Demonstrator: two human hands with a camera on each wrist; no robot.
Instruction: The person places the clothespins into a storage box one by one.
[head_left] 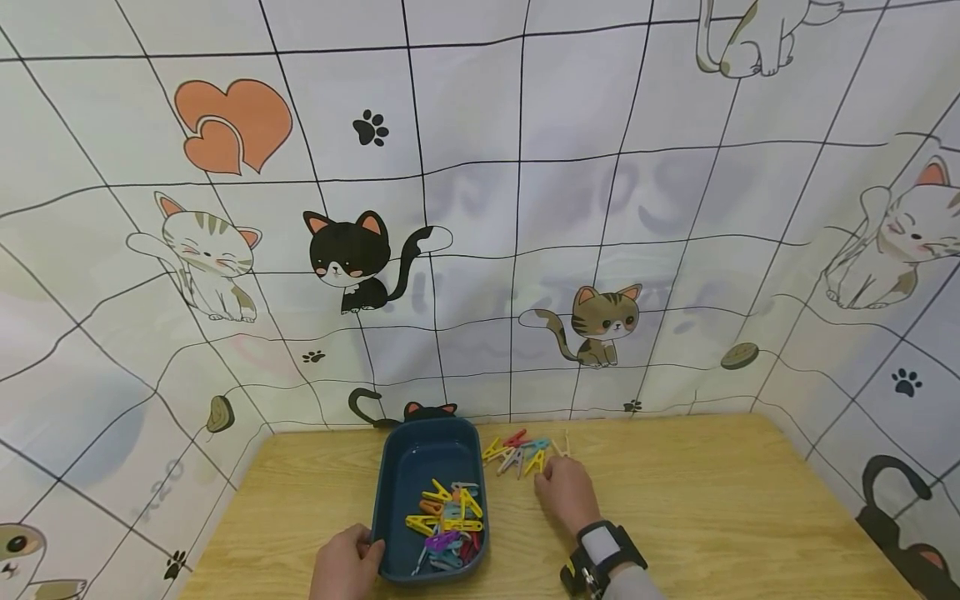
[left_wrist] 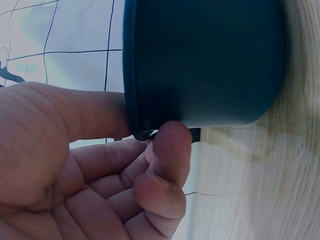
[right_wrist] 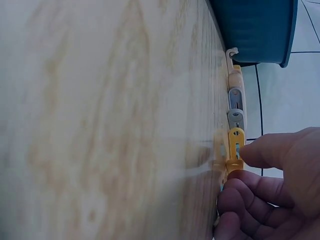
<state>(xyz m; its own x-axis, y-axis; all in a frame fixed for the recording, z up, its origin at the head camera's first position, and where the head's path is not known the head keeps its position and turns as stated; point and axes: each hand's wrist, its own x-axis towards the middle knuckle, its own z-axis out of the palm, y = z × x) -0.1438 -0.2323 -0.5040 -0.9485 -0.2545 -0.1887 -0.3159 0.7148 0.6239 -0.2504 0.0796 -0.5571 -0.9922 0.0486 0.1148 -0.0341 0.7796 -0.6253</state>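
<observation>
A dark blue tray [head_left: 392,500] holds a heap of coloured clothespins [head_left: 453,521] in its nearer half. My left hand [head_left: 347,564] grips its near-left rim; in the left wrist view the thumb and curled fingers of that hand [left_wrist: 95,165] hold the tray's edge [left_wrist: 210,65]. Right of the tray lies a small group of clothespins [head_left: 512,456]. At that group's near-right side is my right hand [head_left: 567,496]. The right wrist view has the hand's [right_wrist: 275,185] thumb and forefinger at the end of a yellow clothespin [right_wrist: 236,137], pinching it.
The wooden table [head_left: 697,500] extends to the right and left of the tray. A pale clothespin [head_left: 564,443] lies just beyond the right hand. Behind the table hangs a white gridded sheet [head_left: 472,208] with printed cats, and it continues along both sides.
</observation>
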